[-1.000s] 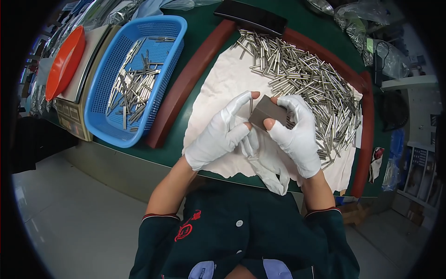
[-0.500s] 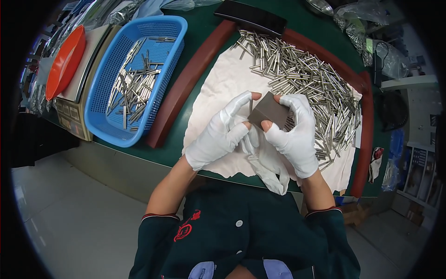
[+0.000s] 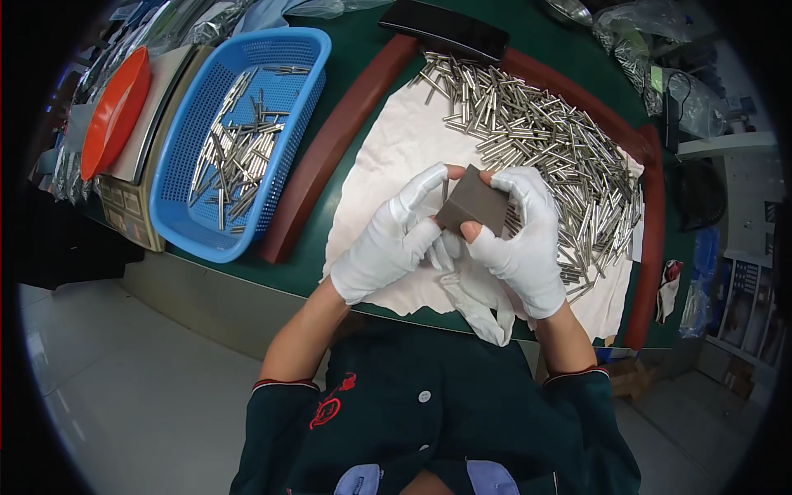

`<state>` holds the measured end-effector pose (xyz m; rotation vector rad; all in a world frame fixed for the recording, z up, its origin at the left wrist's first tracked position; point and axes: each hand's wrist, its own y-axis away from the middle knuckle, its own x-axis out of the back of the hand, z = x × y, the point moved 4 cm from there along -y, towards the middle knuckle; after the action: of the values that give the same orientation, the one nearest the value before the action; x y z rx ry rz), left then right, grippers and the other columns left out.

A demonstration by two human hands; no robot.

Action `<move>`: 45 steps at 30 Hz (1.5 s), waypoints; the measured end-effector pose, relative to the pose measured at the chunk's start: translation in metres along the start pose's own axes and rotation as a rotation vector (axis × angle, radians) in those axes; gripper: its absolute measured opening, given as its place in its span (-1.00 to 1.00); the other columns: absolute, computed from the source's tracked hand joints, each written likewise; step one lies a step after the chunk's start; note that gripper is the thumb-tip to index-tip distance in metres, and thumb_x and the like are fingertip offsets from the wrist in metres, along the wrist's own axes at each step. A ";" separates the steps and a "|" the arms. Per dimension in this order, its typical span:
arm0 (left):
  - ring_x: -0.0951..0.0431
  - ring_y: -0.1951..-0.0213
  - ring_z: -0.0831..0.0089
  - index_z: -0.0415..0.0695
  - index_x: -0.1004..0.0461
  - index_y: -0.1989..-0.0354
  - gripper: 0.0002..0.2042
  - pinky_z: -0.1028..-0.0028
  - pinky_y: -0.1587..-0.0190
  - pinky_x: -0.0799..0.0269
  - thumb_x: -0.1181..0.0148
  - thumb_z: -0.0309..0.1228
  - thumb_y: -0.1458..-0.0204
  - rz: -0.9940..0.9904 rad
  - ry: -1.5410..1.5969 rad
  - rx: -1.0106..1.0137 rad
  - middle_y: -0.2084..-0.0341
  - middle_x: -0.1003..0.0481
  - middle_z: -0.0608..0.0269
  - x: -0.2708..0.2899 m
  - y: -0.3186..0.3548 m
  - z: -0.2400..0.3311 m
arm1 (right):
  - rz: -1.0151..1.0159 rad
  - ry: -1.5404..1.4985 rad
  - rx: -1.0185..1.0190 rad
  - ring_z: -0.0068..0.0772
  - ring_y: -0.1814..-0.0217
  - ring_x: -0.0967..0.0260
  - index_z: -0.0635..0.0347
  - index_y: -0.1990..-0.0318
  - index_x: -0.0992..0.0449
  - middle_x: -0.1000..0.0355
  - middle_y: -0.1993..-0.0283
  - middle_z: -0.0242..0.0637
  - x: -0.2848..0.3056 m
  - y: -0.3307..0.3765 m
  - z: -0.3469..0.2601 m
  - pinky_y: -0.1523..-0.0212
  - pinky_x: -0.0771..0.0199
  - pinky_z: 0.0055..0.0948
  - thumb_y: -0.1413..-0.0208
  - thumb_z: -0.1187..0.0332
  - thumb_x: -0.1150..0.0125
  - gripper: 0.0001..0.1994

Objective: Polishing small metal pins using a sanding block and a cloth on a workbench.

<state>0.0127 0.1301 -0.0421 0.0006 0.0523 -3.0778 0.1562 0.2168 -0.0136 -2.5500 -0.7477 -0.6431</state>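
In a white fingertip-less glove, my right hand [image 3: 525, 241] grips a grey-brown block [image 3: 476, 203] between bare thumb and fingers. My left hand [image 3: 388, 239], gloved the same way, pinches a thin metal pin [image 3: 445, 190] by its ends between thumb and index finger. The block's left side is against or very close to the pin; I cannot tell whether they touch. A loose white glove or cloth strip [image 3: 477, 301] lies below my hands on the pale cloth [image 3: 367, 194]. Many similar pins [image 3: 544, 124] are heaped beyond and right of my right hand.
Red-brown bars [image 3: 342, 144] frame the cloth on the green table [image 3: 351, 78]. A black curved object [image 3: 445, 31] rests on the far bar. At left stand a blue perforated basket [image 3: 177, 186] holding pins, a scale [image 3: 132, 206] and an orange dish [image 3: 117, 115]. Plastic bags [image 3: 639, 41] lie far right.
My right hand has shifted the block slightly left and turned it, bringing it closer to the pin. The left hand keeps almost the same place.
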 end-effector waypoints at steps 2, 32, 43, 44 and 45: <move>-0.44 0.16 0.61 -0.19 -0.14 -0.29 -0.49 0.59 0.08 -0.36 0.02 -0.60 -0.12 -0.007 0.038 0.052 -0.16 -0.30 0.25 0.002 0.001 0.001 | 0.041 -0.054 -0.058 -0.22 0.15 -0.38 0.37 0.17 -0.47 -0.34 0.17 -0.12 0.000 0.000 0.005 0.10 -0.42 -0.34 0.34 0.28 -0.45 -0.48; -0.41 0.43 0.71 -0.16 -0.12 -0.31 -0.45 0.66 0.27 -0.32 0.05 -0.60 -0.08 0.023 0.213 0.161 0.32 -0.47 0.34 0.005 -0.001 -0.008 | 0.053 0.045 -0.094 -0.35 0.15 -0.34 0.36 0.15 -0.47 -0.35 0.20 -0.21 0.004 -0.001 0.011 0.08 -0.36 -0.43 0.20 0.22 -0.42 -0.52; -0.34 0.49 0.73 -0.14 -0.17 -0.27 -0.48 0.63 0.33 -0.30 0.01 -0.60 -0.06 0.084 0.009 0.107 0.47 -0.38 0.39 0.003 -0.003 -0.006 | 0.053 0.029 -0.073 -0.16 0.19 -0.44 0.43 0.20 -0.49 -0.39 0.21 -0.07 -0.004 -0.001 0.003 0.14 -0.47 -0.33 0.30 0.20 -0.43 -0.48; -0.34 0.50 0.73 -0.14 -0.16 -0.27 -0.48 0.63 0.32 -0.31 0.02 -0.60 -0.07 0.091 0.018 0.088 0.51 -0.37 0.40 0.002 -0.003 -0.007 | 0.041 0.060 -0.086 -0.16 0.20 -0.43 0.44 0.20 -0.49 -0.39 0.20 -0.07 -0.004 -0.001 0.002 0.14 -0.47 -0.33 0.30 0.20 -0.43 -0.48; -0.34 0.51 0.72 -0.15 -0.16 -0.27 -0.48 0.63 0.32 -0.31 0.02 -0.60 -0.07 0.099 0.027 0.068 0.55 -0.36 0.41 0.001 -0.003 -0.007 | 0.028 0.090 -0.098 -0.16 0.20 -0.43 0.44 0.20 -0.49 -0.39 0.20 -0.07 -0.004 -0.001 0.001 0.14 -0.47 -0.33 0.30 0.20 -0.42 -0.48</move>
<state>0.0110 0.1331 -0.0487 0.0463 -0.0502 -2.9790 0.1527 0.2163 -0.0167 -2.5953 -0.6648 -0.7978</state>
